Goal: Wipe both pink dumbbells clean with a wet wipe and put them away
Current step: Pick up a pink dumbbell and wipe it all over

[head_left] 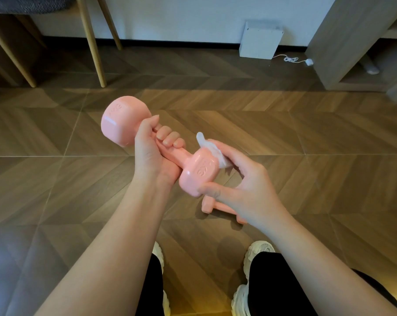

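My left hand (pixel 153 153) grips the handle of a pink dumbbell (pixel 122 120), held in the air and tilted, with one head up at the left and the other head low at the right. My right hand (pixel 243 185) wraps around that lower head, fingers pressing a white wet wipe (pixel 210 145) against its far side and thumb on its near edge. A second pink dumbbell (pixel 212 206) lies on the wooden floor below, mostly hidden behind my right hand.
Wooden chair legs (pixel 93 46) stand at the back left. A white box (pixel 260 41) with a cable leans against the wall. A low shelf unit (pixel 361 49) is at the right. My shoes (pixel 257 250) are near the bottom edge.
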Demonstrator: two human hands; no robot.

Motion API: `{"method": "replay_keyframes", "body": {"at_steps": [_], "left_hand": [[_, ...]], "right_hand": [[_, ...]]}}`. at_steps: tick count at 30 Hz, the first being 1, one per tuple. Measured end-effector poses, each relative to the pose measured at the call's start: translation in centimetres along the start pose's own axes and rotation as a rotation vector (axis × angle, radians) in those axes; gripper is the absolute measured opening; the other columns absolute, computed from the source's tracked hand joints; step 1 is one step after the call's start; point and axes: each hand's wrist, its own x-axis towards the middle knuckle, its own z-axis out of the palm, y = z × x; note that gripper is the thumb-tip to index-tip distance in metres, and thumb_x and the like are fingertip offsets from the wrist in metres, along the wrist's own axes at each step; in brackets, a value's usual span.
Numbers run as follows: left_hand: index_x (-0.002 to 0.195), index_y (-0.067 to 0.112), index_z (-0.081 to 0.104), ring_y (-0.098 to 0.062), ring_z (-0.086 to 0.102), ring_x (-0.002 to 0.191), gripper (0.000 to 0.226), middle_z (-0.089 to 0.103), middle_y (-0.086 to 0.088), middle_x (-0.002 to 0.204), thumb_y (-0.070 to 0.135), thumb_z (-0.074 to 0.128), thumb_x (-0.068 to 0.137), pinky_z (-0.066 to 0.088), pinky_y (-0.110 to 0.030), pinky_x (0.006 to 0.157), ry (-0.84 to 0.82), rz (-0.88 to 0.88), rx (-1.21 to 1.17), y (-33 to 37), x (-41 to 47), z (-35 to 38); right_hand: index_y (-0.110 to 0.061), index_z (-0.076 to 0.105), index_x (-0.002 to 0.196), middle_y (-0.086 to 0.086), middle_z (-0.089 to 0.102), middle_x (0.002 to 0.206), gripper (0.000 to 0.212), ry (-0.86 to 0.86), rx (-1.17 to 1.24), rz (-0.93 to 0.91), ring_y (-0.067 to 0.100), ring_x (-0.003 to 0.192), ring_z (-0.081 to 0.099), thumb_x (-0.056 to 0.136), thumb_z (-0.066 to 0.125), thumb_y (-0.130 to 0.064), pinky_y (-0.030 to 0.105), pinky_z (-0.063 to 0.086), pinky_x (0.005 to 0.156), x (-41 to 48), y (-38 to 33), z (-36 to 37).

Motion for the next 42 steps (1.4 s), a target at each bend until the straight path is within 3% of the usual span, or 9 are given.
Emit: {"method": "replay_keyframes", "body": {"at_steps": [2, 7, 11, 17, 20, 25, 31, 36, 42], "left_hand": [[0.063, 0.02, 0.035, -0.007, 0.029, 0.041, 0.034, 0.028, 0.009, 0.048, 0.016, 0.053, 0.091, 0.03, -0.02, 0.043, 0.015, 0.012, 0.009, 0.0, 0.1, -0.2], [0.062, 0.02, 0.036, -0.008, 0.029, 0.041, 0.035, 0.029, 0.008, 0.048, 0.015, 0.054, 0.091, 0.031, -0.02, 0.043, 0.043, 0.028, 0.007, 0.0, 0.3, -0.3], [0.066, 0.019, 0.036, -0.008, 0.03, 0.04, 0.033, 0.029, 0.008, 0.048, 0.018, 0.055, 0.093, 0.033, -0.021, 0.043, 0.085, 0.029, -0.012, 0.0, 0.4, -0.3], [0.067, 0.013, 0.047, -0.012, 0.054, 0.058, 0.029, 0.052, 0.001, 0.064, 0.019, 0.063, 0.091, 0.051, -0.022, 0.058, -0.025, 0.021, -0.108, 0.0, 0.0, 0.0], [0.063, 0.014, 0.047, -0.016, 0.066, 0.068, 0.034, 0.059, -0.001, 0.066, 0.022, 0.062, 0.092, 0.057, -0.026, 0.065, -0.057, 0.037, -0.089, -0.2, -0.3, 0.5], [0.058, 0.02, 0.041, -0.006, 0.032, 0.039, 0.036, 0.031, 0.009, 0.047, 0.024, 0.052, 0.093, 0.032, -0.019, 0.041, -0.057, -0.022, -0.048, -0.1, -0.5, 0.6], [0.059, 0.02, 0.037, -0.007, 0.03, 0.038, 0.034, 0.029, 0.009, 0.047, 0.02, 0.049, 0.091, 0.03, -0.019, 0.04, -0.037, -0.009, -0.05, 0.2, -0.3, 0.3], [0.059, 0.02, 0.034, -0.008, 0.027, 0.04, 0.034, 0.027, 0.008, 0.049, 0.016, 0.048, 0.09, 0.029, -0.019, 0.041, 0.006, -0.024, -0.077, 0.2, -0.2, 0.3], [0.059, 0.02, 0.032, -0.008, 0.025, 0.04, 0.034, 0.025, 0.009, 0.048, 0.016, 0.046, 0.09, 0.027, -0.019, 0.041, 0.055, -0.021, -0.049, -0.1, 0.2, 0.1]], "right_hand": [[-0.048, 0.054, 0.129, -0.025, 0.062, 0.124, 0.068, -0.067, 0.014, 0.068, -0.011, 0.099, 0.057, 0.07, 0.085, -0.031, 0.01, 0.05, 0.074, 0.2, 0.0, -0.2], [-0.017, 0.054, 0.138, -0.011, 0.052, 0.144, 0.063, 0.021, -0.148, -0.183, -0.002, 0.135, 0.043, 0.081, 0.079, -0.028, 0.012, 0.036, 0.106, -0.2, 0.7, 0.5], [-0.019, 0.042, 0.146, -0.013, 0.042, 0.15, 0.085, -0.013, -0.293, -0.191, 0.001, 0.139, 0.037, 0.073, 0.084, -0.036, 0.031, 0.036, 0.113, 0.4, 1.4, 0.9], [-0.035, 0.048, 0.131, -0.024, 0.055, 0.13, 0.085, 0.087, -0.104, -0.075, -0.011, 0.12, 0.048, 0.06, 0.093, -0.024, 0.006, 0.036, 0.095, 0.8, 0.9, 1.0], [-0.039, 0.049, 0.134, -0.005, 0.068, 0.116, 0.079, -0.017, 0.086, 0.092, -0.008, 0.119, 0.052, 0.067, 0.089, -0.024, 0.019, 0.052, 0.078, 0.6, 0.9, 0.5], [-0.041, 0.048, 0.13, -0.024, 0.058, 0.128, 0.084, 0.063, -0.051, -0.047, -0.008, 0.12, 0.051, 0.059, 0.093, -0.033, 0.006, 0.041, 0.09, -0.4, 0.4, 0.7], [-0.042, 0.046, 0.136, -0.036, 0.054, 0.127, 0.088, -0.021, -0.028, -0.02, -0.018, 0.116, 0.046, 0.06, 0.09, -0.034, 0.0, 0.036, 0.087, 0.0, 0.6, 0.6], [-0.014, 0.056, 0.134, -0.01, 0.056, 0.138, 0.075, 0.091, -0.196, -0.235, 0.002, 0.13, 0.049, 0.068, 0.083, -0.04, 0.015, 0.039, 0.104, -0.1, 0.6, 0.8], [-0.018, 0.059, 0.132, -0.016, 0.058, 0.135, 0.071, 0.049, -0.171, -0.21, -0.005, 0.127, 0.049, 0.068, 0.087, -0.032, 0.011, 0.038, 0.101, 0.5, 0.6, 0.2]]}}
